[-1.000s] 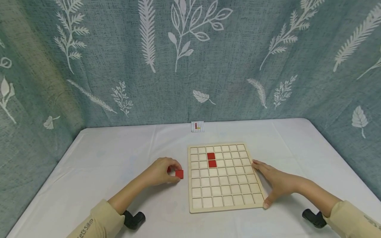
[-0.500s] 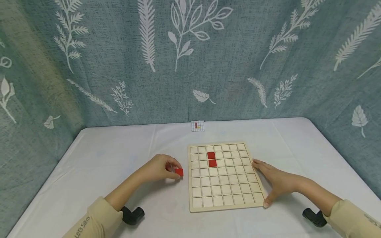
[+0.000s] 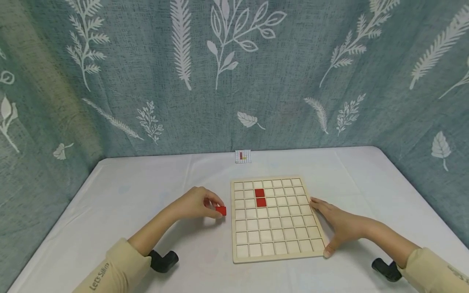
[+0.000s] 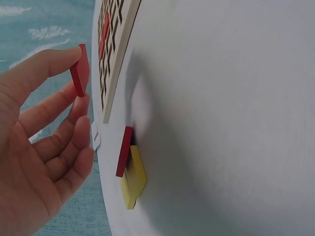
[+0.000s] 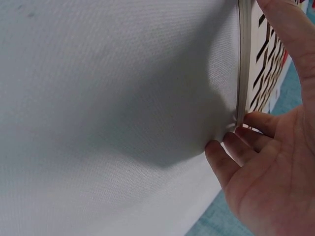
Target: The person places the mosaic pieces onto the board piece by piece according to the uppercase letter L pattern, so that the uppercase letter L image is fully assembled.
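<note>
My left hand (image 3: 198, 203) pinches a red square tile (image 4: 80, 71) between thumb and fingertips, just left of the wooden grid board (image 3: 233, 240). In the left wrist view that tile is raised off the table. Below the hand there, another red tile (image 4: 124, 151) leans against yellow tiles (image 4: 138, 172) on the cloth. Two red tiles, an upper one (image 3: 259, 193) and a lower one (image 3: 261, 202), sit in adjoining cells of the board. My right hand (image 3: 342, 226) rests against the board's right edge, its fingers extended and spread, the thumb at the near right corner.
A small printed grid card (image 3: 243, 156) with coloured squares stands at the table's back edge. Behind it hangs a blue-green leaf-patterned curtain (image 3: 278, 93). White cloth covers the table (image 3: 146, 175). Black wrist devices sit beside both cuffs.
My left hand has risen slightly from the table with the red tile, which has tilted in its grip. My right hand and the board have stayed put.
</note>
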Motion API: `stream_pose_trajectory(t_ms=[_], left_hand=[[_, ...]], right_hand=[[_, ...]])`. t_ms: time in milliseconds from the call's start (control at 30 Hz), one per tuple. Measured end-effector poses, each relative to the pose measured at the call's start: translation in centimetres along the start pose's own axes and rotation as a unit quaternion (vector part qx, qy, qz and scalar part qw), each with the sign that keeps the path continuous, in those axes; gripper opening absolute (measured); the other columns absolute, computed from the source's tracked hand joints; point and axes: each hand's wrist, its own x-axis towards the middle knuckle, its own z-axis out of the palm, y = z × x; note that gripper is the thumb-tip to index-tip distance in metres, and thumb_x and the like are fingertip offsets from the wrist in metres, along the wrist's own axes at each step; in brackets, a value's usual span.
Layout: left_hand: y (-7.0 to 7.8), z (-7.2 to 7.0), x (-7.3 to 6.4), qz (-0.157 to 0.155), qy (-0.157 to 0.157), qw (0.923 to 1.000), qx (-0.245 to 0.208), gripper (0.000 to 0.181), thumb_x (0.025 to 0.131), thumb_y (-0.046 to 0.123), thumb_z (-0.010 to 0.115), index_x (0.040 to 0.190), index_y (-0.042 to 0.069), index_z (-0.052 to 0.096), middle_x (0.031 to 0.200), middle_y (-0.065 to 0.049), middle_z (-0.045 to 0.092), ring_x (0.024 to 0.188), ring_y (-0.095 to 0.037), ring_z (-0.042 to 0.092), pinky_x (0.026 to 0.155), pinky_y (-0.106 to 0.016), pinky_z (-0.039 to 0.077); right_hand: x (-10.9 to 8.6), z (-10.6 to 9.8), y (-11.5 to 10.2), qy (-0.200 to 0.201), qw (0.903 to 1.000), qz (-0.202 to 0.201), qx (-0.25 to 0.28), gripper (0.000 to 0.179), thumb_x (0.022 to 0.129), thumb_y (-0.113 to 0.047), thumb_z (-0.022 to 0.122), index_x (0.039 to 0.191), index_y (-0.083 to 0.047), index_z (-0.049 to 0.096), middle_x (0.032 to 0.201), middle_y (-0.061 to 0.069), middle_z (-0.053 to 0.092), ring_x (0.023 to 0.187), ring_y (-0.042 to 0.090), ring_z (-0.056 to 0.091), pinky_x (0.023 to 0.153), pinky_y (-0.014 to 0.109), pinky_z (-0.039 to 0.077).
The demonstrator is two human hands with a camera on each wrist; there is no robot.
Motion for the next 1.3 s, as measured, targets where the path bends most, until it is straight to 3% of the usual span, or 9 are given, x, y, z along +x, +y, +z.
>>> stream_pose_trajectory(t_ms=[233, 633, 867, 1300], left_hand=[[0.0, 0.7, 0.7, 0.011, 0.007, 0.9999, 0.001, 0.022, 0.072, 0.022, 0.077, 0.092, 0.014, 0.072, 0.07, 0.007, 0.061, 0.058, -0.009, 0.049, 0.054, -0.023, 0.039], [1.6, 1.6, 2.0, 0.032, 0.012, 0.9994, 0.002, 0.021, 0.072, 0.024, 0.077, 0.09, 0.016, 0.071, 0.073, 0.009, 0.062, 0.063, -0.01, 0.052, 0.056, -0.023, 0.04], [2.2, 2.4, 3.0, 0.05, 0.032, 0.9982, 0.0, 0.023, 0.073, 0.023, 0.077, 0.094, 0.016, 0.071, 0.085, 0.01, 0.066, 0.07, -0.007, 0.052, 0.06, -0.023, 0.043], [3.5, 3.7, 4.6, 0.05, 0.046, 0.9977, 0.003, 0.026, 0.073, 0.026, 0.077, 0.096, 0.016, 0.071, 0.088, 0.009, 0.065, 0.073, -0.01, 0.05, 0.063, -0.024, 0.041]], right_hand=[[-0.1, 0.1, 0.0, 0.005, 1.0, -0.003, -0.005, 0.13, 0.046, -0.051, 0.083, 0.141, 0.007, 0.016, 0.149, 0.029, 0.007, 0.134, 0.05, 0.012, 0.103, 0.06, 0.021], [-0.1, 0.2, 0.0, 0.006, 1.0, 0.001, -0.004, 0.13, 0.047, -0.052, 0.083, 0.141, 0.007, 0.017, 0.149, 0.028, 0.007, 0.134, 0.049, 0.012, 0.103, 0.059, 0.021], [0.0, 0.1, -0.2, 0.01, 0.9998, -0.012, -0.014, 0.129, 0.047, -0.05, 0.084, 0.141, 0.008, 0.017, 0.148, 0.029, 0.008, 0.133, 0.05, 0.013, 0.102, 0.06, 0.022], [-0.1, 0.0, -0.1, 0.01, 0.9998, -0.014, -0.011, 0.129, 0.047, -0.05, 0.084, 0.141, 0.008, 0.016, 0.148, 0.029, 0.008, 0.133, 0.05, 0.013, 0.102, 0.06, 0.023]])
